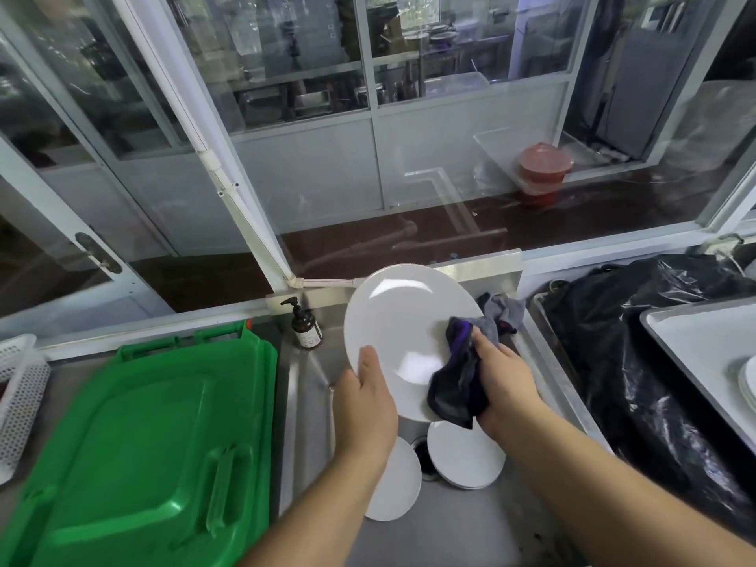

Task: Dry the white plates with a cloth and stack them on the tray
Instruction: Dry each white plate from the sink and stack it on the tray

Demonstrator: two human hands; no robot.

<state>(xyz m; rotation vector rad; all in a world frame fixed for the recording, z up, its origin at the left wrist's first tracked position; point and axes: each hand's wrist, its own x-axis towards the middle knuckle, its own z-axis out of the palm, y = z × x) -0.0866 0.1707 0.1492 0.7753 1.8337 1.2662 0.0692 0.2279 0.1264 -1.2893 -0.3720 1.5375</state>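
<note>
Plate (pixel 403 325) held tilted over sink (pixel 450 521), face toward person, so cloth reaches whole surface. Left hand (pixel 366 399) fingers curled behind rim, thumb on front. Right hand (pixel 501 382) fingers bunched round cloth (pixel 458 386), pressing plate's lower right. Two more plates (pixel 464 454) below fingers in sink. Tray (pixel 695 341) far right of fingers, past black bag (pixel 613 333); path there looks open. Green lid (pixel 155 435) crowds left.

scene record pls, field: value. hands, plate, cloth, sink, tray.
left hand: grips held plate at its lower-left rim
right hand: grips dark cloth, pressed on the plate's lower right
held plate: tilted, over the sink
sink: two more white plates low inside
tray: at right, stacked plates at frame edge
left of sink: green lid, pump bottle
</note>
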